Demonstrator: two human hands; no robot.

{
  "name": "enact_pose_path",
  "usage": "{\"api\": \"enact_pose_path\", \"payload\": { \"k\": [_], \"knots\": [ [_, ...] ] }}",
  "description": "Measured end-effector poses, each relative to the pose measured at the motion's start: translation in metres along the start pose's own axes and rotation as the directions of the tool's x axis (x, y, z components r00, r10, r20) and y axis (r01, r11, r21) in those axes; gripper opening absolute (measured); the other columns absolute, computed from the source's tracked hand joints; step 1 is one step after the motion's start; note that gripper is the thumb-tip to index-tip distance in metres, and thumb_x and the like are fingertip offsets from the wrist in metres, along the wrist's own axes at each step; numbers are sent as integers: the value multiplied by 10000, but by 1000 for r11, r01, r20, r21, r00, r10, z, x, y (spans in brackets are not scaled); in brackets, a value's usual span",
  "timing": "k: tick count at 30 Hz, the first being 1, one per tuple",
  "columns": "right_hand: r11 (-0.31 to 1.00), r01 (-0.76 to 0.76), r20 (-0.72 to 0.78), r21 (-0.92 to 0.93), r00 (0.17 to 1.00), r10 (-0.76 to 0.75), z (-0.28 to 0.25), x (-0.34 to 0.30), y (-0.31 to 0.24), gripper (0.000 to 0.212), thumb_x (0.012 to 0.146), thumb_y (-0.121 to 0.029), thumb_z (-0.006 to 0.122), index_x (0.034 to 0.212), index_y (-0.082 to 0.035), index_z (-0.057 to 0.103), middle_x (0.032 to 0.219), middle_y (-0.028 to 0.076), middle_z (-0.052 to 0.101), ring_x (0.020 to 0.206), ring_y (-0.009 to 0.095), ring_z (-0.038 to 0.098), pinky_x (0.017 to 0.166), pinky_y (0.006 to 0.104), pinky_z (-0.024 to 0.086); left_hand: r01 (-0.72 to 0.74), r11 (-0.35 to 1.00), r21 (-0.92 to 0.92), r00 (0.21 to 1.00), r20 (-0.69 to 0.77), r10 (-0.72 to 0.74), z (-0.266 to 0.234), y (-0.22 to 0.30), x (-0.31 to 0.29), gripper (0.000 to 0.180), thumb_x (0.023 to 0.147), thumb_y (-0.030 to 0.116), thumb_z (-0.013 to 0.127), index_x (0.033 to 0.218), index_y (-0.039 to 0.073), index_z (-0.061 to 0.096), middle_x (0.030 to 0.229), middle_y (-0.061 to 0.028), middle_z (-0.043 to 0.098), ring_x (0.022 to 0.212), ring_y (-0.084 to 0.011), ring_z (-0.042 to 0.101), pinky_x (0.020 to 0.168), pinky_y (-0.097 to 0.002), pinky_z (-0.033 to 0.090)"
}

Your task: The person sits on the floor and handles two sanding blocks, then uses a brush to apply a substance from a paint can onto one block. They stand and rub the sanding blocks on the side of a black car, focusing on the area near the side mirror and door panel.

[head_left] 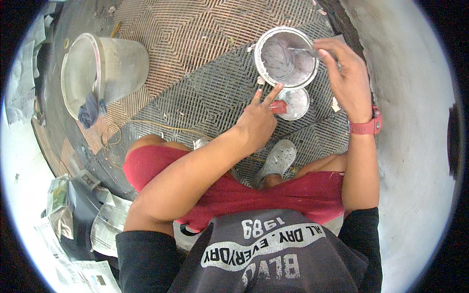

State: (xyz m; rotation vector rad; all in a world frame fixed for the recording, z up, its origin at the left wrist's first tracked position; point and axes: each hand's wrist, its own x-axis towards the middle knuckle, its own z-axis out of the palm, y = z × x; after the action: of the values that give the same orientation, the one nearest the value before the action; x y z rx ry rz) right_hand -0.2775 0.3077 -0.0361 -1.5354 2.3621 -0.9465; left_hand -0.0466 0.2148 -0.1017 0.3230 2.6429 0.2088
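tub (307, 63) at one o'clock, probably heavy, its paste (277, 58) thick and slippery, best gripped by the rim (265, 78); right hand (349, 78) pinches stirrer (303, 51); left hand (258, 122) has two fingers apart, others unclear

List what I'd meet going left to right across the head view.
Translucent plastic bucket → large round white-rimmed tub of grey paste → right hand → smooth pale-grey upright surface.

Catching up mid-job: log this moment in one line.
Right hand: holds tool into tub | Left hand: reaches toward tub rim, red piece close by | Tub contents: grey paste
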Motion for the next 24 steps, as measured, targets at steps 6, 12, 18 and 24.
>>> {"api": "enact_pose_path", "payload": {
  "k": [6, 12, 18, 24],
  "knots": [
    [1000, 0, -76, 19, 997, 1, -9, 6, -25, 177, 1096, -129, 597, 1136, -17, 729, 1043, 147, 768, 961, 328, 731, 885, 411, 559, 32, 999, 9, 999, -38, -32, 8, 3, 5, 356, 905, 323, 708, 1079, 59, 870, 1507, -163, 668, 1663, -465, 210, 1272, -637, 358],
    [999, -45, -22, -27, 999, 44, 3, 9, -44, 183, 1116, -167, 595, 1146, -9, 682, 992, 164, 729, 892, 366, 713, 819, 426, 554, 38, 998, -59, 997, -60, -41, 7, 3, 7, 338, 916, 302, 706, 1095, 66, 869, 1541, -130, 647, 1667, -450, 207, 1280, -636, 345],
    [992, -17, 11, -126, 1000, 19, 15, 14, -44, 200, 1116, -197, 608, 1092, -4, 651, 975, 197, 700, 887, 418, 689, 793, 476, 539, 37, 984, -172, 999, -32, -43, 4, 1, 10, 337, 938, 268, 686, 1121, 44, 860, 1532, -132, 648, 1677, -426, 187, 1280, -624, 350],
    [985, -34, 16, -166, 999, 37, 30, 19, -34, 210, 1115, -223, 617, 1081, -17, 636, 991, 201, 702, 882, 440, 689, 782, 497, 538, 41, 983, -179, 996, 82, -26, -12, 0, 11, 340, 973, 206, 646, 1167, 3, 836, 1544, -151, 632, 1687, -401, 165, 1289, -618, 335]
  ]
}}
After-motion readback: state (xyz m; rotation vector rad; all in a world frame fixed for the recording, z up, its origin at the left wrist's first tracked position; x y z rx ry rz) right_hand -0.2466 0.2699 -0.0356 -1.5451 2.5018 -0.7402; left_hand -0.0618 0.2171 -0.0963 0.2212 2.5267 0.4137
